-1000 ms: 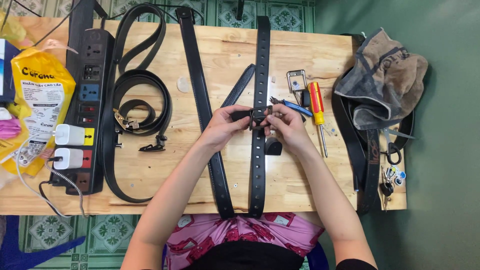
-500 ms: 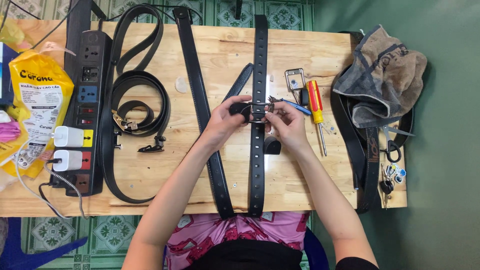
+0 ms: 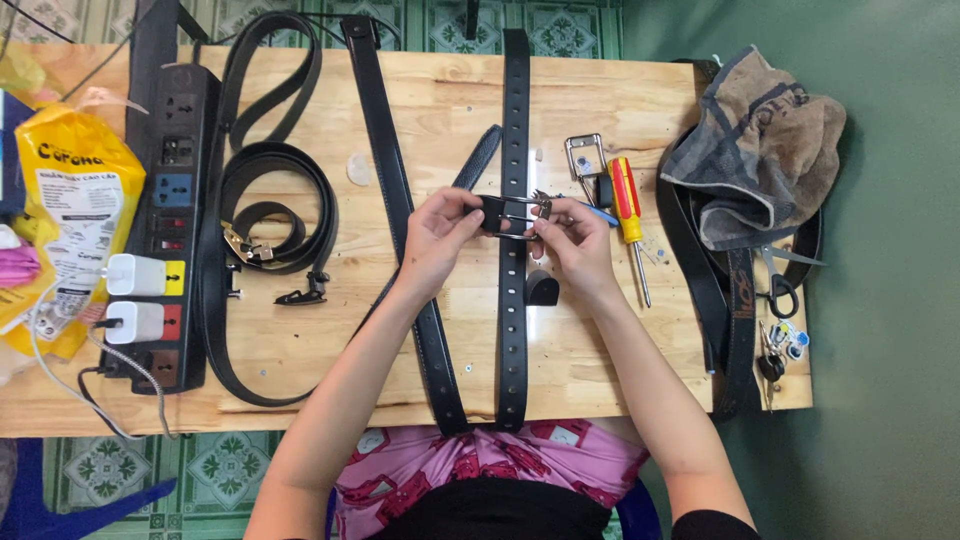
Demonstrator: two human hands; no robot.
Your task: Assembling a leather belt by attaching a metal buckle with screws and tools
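Observation:
A long black belt [image 3: 514, 330] with punched holes lies lengthwise down the middle of the wooden table [image 3: 620, 350]. Over it both hands hold a short black strap end with a silver buckle [image 3: 520, 212]. My left hand [image 3: 440, 235] pinches the strap's left side. My right hand [image 3: 572, 235] grips the buckle's right side. A second black belt [image 3: 400, 220] runs slanted just left of my left hand. A small black loop [image 3: 542, 288] sits on the table below my right hand.
A red and yellow screwdriver [image 3: 628, 205] and a spare silver buckle [image 3: 583, 157] lie right of my hands. Coiled belts [image 3: 275, 215], a black power strip [image 3: 165, 230] with white chargers and a yellow bag [image 3: 70, 200] sit left. A grey cloth [image 3: 760, 140] and scissors [image 3: 778, 285] lie right.
Both hands stay together over the middle belt, shifting the buckle piece slightly between the fingers. Everything else on the table is unmoved.

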